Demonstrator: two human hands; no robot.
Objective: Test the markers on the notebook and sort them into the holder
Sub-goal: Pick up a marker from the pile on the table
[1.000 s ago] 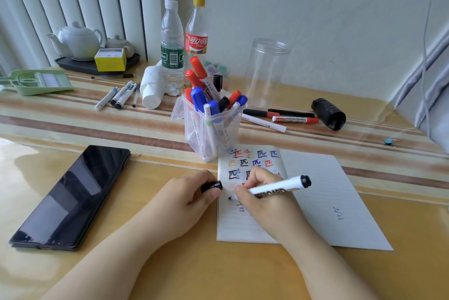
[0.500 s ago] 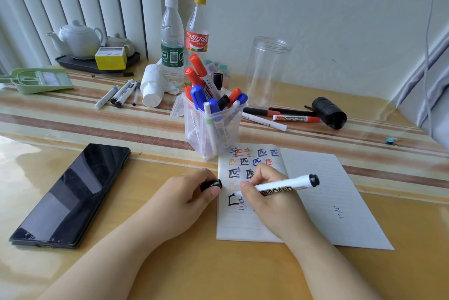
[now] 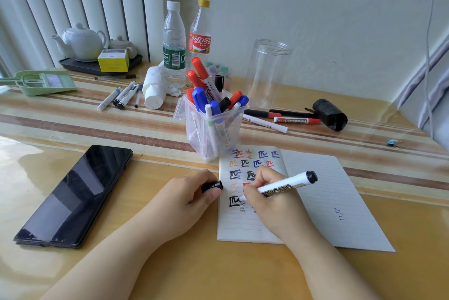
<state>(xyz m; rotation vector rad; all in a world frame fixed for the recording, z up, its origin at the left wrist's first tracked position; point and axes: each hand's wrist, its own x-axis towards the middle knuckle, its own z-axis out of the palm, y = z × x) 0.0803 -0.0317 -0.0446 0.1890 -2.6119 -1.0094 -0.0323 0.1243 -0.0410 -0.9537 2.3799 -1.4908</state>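
Observation:
An open lined notebook [image 3: 315,202] lies on the table, its left page covered with small coloured marks. My right hand [image 3: 269,200] grips a white whiteboard marker [image 3: 289,184] with its tip down on that page, beside a fresh black mark. My left hand [image 3: 187,200] rests at the notebook's left edge and pinches the marker's black cap [image 3: 211,186]. A clear plastic holder [image 3: 211,129] full of red, blue and black markers stands just behind the notebook. Several loose markers [image 3: 279,117] lie right of the holder, and more pens [image 3: 121,96] lie at the back left.
A black phone [image 3: 75,195] lies at the left. Behind the holder stand two bottles [image 3: 175,44], a clear empty jar [image 3: 267,73] and a roll of white tissue [image 3: 154,90]. A black roll [image 3: 330,115] lies at the right. A teapot tray [image 3: 97,63] and green dustpan [image 3: 43,82] sit far left.
My right hand has drawn a black mark on the left page, shifting the marker slightly as it wrote. My left hand has stayed put with the cap.

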